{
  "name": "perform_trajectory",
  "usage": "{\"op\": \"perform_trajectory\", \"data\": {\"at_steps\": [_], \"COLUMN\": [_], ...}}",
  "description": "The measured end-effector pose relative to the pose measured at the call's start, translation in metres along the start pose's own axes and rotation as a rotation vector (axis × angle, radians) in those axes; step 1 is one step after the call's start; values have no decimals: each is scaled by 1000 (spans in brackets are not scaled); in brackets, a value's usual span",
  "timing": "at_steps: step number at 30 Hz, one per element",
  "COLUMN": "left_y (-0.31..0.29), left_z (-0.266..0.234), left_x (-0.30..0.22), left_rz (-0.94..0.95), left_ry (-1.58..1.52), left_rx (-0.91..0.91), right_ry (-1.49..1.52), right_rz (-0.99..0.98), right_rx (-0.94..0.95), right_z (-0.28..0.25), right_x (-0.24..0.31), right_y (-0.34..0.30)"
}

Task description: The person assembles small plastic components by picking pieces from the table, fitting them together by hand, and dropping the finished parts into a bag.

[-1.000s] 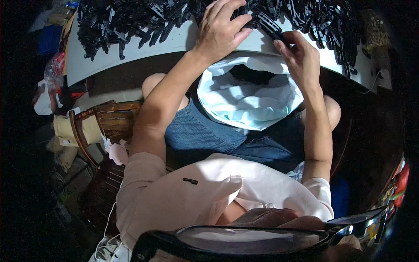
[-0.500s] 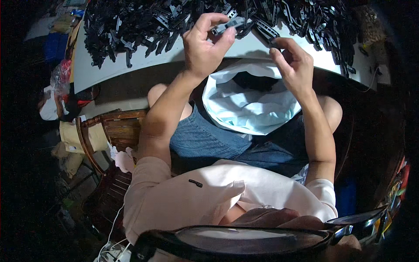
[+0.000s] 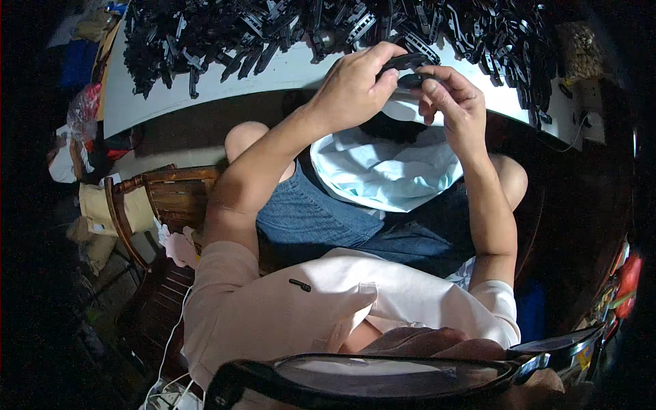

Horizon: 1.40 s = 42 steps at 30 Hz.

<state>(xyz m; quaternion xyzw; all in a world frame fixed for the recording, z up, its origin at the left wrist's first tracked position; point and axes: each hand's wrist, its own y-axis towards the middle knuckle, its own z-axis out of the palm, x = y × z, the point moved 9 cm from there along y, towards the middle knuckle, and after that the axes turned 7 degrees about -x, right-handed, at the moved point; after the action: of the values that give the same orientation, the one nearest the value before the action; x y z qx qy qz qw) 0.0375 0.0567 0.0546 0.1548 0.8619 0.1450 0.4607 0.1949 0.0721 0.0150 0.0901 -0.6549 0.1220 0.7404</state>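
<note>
Above the near edge of the white table (image 3: 239, 89) my two hands meet. My left hand (image 3: 359, 85) pinches a long black plastic part (image 3: 408, 61) between thumb and fingers. Close against it, my right hand (image 3: 456, 102) has its fingertips closed on a small dark piece (image 3: 411, 80), whose kind is too small to tell. Whether the two pieces touch is not clear. Below the hands, a white bag (image 3: 389, 188) sits open on my lap, with dark contents or shadow at its far side.
A heap of black plastic parts (image 3: 273, 27) covers the far part of the table. To my left stands a wooden chair (image 3: 181, 198), with a beige bag (image 3: 116, 208) beside it. Red packaging (image 3: 629, 287) shows at the right rim, and a white cable (image 3: 167, 342) hangs at lower left.
My left hand has moved right and down, bringing its part to the right hand. The part has turned and now shows its black side. The right hand has shifted slightly down.
</note>
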Motion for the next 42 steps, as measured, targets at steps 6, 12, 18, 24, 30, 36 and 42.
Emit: {"op": "perform_trajectory", "data": {"at_steps": [6,12,18,24,30,36,42], "left_y": [-7,-7,-5,-13,-44,-7,3], "left_z": [6,11,0,17,73,20,11], "left_x": [-3,-7,-23,-25,-12,-1,-1], "left_rz": [-79,69,173,153,246,151,343], "left_ry": [-66,-7,81,118,316,461,632], "left_rx": [63,26,-11,134,511,-13,-115], "right_ry": [62,96,-61,-652,-1227,-1437,-1536], "right_rz": [-67,-44,-213,-441,-496,-356,-289], "right_rx": [15,0,-91,-365,-485,-652,-575], "right_z": [0,3,-1,-50,-71,-93,-96], "right_x": [2,-2,13,22,28,44,35], "right_y": [-2,-2,-6,15,28,24,26]}}
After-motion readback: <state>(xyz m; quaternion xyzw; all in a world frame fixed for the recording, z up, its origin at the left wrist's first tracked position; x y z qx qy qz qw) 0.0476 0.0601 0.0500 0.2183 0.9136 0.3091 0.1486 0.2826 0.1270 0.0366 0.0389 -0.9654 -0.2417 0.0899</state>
